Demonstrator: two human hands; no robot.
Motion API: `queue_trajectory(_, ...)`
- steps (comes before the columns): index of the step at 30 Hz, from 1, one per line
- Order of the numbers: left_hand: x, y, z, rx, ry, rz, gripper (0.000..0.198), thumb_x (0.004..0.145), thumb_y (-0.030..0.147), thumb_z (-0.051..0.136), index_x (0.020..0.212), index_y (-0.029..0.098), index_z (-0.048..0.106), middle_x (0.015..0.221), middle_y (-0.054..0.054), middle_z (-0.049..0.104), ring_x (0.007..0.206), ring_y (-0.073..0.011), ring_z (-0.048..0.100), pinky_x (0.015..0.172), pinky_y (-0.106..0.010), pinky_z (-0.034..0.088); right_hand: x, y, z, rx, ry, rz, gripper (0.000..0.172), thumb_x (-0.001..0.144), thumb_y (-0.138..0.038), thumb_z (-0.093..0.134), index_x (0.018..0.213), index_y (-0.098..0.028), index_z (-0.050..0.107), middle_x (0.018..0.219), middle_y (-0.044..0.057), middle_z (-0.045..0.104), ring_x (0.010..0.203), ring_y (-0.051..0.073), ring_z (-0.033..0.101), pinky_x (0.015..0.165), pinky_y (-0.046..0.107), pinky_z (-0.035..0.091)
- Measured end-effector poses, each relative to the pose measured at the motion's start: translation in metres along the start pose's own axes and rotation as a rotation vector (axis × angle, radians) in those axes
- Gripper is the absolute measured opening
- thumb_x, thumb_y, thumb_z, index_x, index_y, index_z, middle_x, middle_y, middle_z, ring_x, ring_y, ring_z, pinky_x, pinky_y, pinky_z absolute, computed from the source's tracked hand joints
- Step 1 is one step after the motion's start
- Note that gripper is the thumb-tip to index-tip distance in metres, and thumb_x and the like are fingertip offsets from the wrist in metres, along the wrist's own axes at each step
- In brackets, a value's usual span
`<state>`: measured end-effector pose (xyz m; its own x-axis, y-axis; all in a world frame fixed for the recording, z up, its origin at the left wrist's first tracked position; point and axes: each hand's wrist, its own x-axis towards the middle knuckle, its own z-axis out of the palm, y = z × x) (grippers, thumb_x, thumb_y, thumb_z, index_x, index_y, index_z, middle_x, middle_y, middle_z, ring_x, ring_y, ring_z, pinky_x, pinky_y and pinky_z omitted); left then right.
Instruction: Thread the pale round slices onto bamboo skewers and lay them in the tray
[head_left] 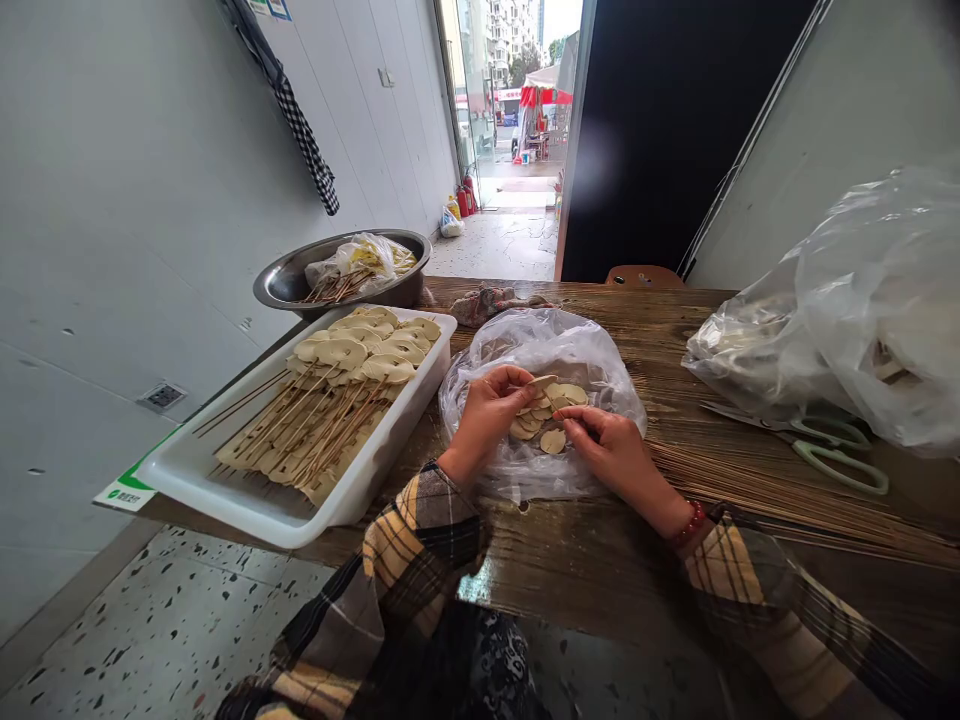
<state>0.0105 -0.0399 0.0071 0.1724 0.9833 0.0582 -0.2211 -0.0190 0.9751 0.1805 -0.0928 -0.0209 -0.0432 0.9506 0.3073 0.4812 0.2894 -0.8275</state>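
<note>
Left hand (487, 408) pinches a slice (543, 381) over the bag (525, 330), right hand (606, 440) pinches what looks like a stick (551, 404). Slice could totally rip if the stick pokes it too hard.

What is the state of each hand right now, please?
Left hand: closed, pinching a thin, flat beige slice.
Right hand: closed, apparently pinching a thin brown wooden skewer.
</note>
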Motion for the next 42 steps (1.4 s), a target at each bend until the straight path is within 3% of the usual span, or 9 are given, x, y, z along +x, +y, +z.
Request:
queue_trajectory(6,0.003,-0.002,-0.004,-0.129,0.007,-0.073,0.033,0.060,0.029,0.083,0.079,0.014,0.060,0.074,0.001,0.064,0.063,-0.0109,0.064,0.060,-0.022,0.051,-0.001,-0.005,-0.001,-0.024,0.000,-0.027,0.029,0.088,-0.033,0.053,0.095,-0.017,0.075,0.069,0.003,0.071,0.054,0.015,0.057,0.054,0.027,0.042)
queue_trajectory(19,0.003,-0.005,-0.007,-0.259,-0.025,-0.186,0.035,0.061,0.029,0.083,0.085,0.014,0.062,0.075,-0.001,0.066,0.064,-0.0125,0.066,0.059,-0.022,0.051,-0.004,-0.005,-0.003,-0.024,-0.025,-0.019,0.027,0.089,-0.035,0.055,0.094,-0.018,0.074,0.079,0.005,0.075,0.064,0.017,0.064,0.058,0.028,0.047)
queue_trajectory(34,-0.001,-0.009,0.001,-0.205,-0.056,-0.163,0.034,0.061,0.029,0.081,0.081,0.015,0.058,0.069,0.000,0.065,0.058,-0.0119,0.064,0.059,-0.022,0.050,-0.004,-0.007,-0.003,-0.018,-0.002,-0.026,0.025,0.088,-0.033,0.056,0.094,-0.018,0.074,0.080,0.005,0.076,0.065,0.018,0.065,0.061,0.029,0.049)
queue_trajectory(42,0.000,-0.012,0.003,-0.172,0.003,-0.099,0.031,0.063,0.031,0.080,0.078,0.015,0.058,0.068,0.001,0.063,0.061,-0.0128,0.065,0.060,-0.023,0.052,-0.003,-0.011,-0.003,0.001,0.012,-0.006,0.026,0.087,-0.034,0.056,0.092,-0.017,0.075,0.078,0.004,0.075,0.060,0.016,0.063,0.058,0.027,0.047)
